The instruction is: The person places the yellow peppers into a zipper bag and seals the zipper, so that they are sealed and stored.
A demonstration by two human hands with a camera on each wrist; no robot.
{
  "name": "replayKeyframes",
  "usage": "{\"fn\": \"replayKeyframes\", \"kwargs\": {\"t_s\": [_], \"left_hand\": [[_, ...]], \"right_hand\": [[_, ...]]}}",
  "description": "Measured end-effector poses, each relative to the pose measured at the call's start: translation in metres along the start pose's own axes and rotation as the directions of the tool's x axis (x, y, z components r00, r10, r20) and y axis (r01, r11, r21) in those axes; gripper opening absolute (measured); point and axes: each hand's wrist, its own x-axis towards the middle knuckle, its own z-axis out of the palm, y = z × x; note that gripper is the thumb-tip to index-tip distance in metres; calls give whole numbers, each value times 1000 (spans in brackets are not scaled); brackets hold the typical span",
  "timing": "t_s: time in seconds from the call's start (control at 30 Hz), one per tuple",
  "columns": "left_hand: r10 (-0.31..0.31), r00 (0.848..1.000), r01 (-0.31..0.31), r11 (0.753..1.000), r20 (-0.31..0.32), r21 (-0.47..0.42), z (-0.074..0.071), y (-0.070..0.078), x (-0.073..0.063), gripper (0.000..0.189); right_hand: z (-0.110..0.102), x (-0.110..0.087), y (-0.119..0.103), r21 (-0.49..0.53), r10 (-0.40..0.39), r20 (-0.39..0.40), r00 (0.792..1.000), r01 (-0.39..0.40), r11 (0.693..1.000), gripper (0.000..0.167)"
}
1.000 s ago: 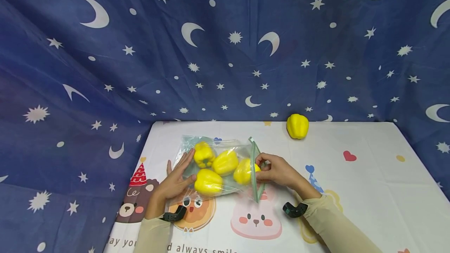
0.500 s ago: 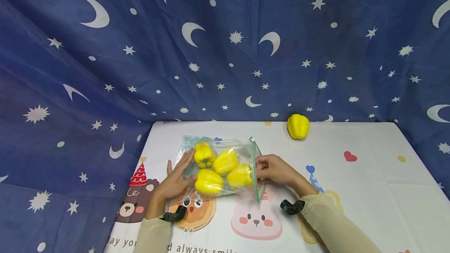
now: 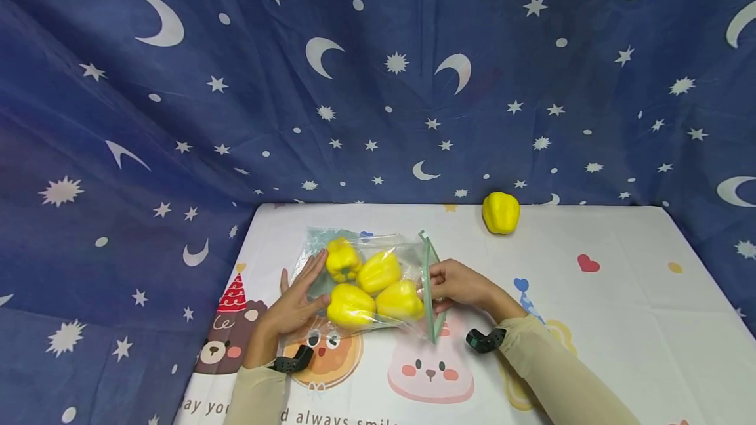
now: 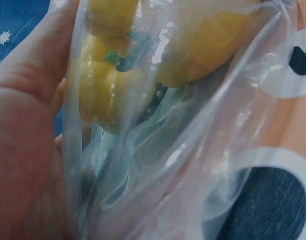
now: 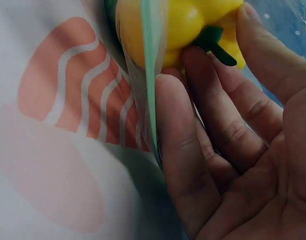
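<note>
A clear zip bag [image 3: 316, 239] lies on its side with several yellow bell peppers inside, its green-edged mouth [image 3: 426, 281] facing right. My left hand [image 3: 299, 299] rests on the closed end with fingers spread, touching the bag beside two peppers. At the mouth, my right hand [image 3: 463, 286] reaches in. Its thumb and fingers hold the stem end of the nearest bell pepper [image 3: 399, 301]; in the right wrist view, that pepper's green stem [image 5: 215, 46] shows between them. Through wrinkled plastic, the left wrist view shows a pepper [image 4: 113, 95] close to my left thumb [image 4: 23, 145].
Another yellow bell pepper [image 3: 501, 213] stands at the back of the table, right of the bag. A white cloth [image 3: 626, 320] with cartoon prints covers the table. Behind it hangs a blue curtain [image 3: 378, 31] with moons and stars.
The pepper at the bag's mouth has moved left and slightly nearer, deeper into the bag. My right hand has followed a little inward. The left hand has stayed in place.
</note>
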Motion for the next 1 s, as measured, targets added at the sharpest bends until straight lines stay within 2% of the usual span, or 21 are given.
{"fn": "replayKeyframes", "kwargs": {"t_s": [0.23, 0.43, 0.63, 1.0], "left_hand": [[12, 1000, -12, 1000, 0, 5, 0, 0, 0, 87], [23, 1000, -23, 1000, -1, 1, -1, 0, -1, 88], [39, 999, -40, 999, -4, -19, -3, -2, -3, 86], [52, 999, -53, 996, -7, -66, -6, -6, -4, 85]], "right_hand": [[0, 3, -1, 14, 24, 20, 1000, -24, 1000, 23], [3, 5, 2, -26, 34, -9, 999, -34, 999, 23], [7, 7, 0, -125, 17, -30, 999, -21, 992, 26], [10, 4, -9, -318, 25, -55, 998, -41, 947, 30]]}}
